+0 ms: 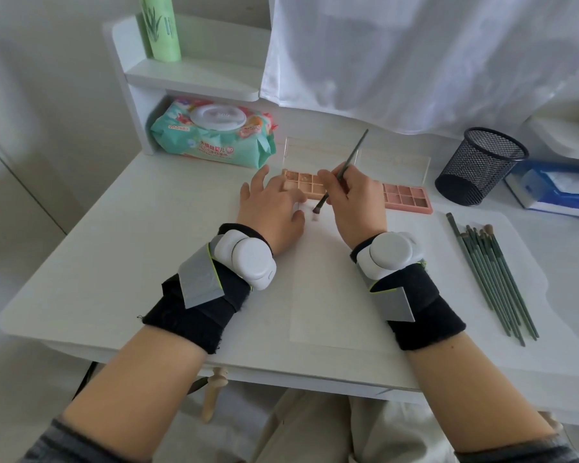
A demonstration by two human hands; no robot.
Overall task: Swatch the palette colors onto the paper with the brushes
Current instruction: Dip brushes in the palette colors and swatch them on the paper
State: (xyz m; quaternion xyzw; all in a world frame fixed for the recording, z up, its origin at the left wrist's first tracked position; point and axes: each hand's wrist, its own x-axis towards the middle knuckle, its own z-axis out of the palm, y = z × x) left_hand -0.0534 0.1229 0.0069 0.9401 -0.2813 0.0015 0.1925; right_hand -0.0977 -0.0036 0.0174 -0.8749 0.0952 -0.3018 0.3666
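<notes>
Here my right hand pinches a green-handled brush between thumb and curled fingers, the handle slanting up and away toward the curtain while the bristle tip points down at the sheet of paper that lies flat on the white worktop; whether the bristles actually touch the sheet I cannot tell from this angle, though a faint pale mark seems to sit right under them. My left hand lies flat with fingers spread and relaxed, holding nothing, its fingertips resting at the near edge of the peach palette, which sits open just beyond the paper with its clear lid standing up behind it. A second, pinker palette lies to the right of my right hand, also open. Further right, a row of spare brushes lies side by side on the worktop, near a black mesh cup. A pack of wet wipes sits at the back left under the small shelf.
</notes>
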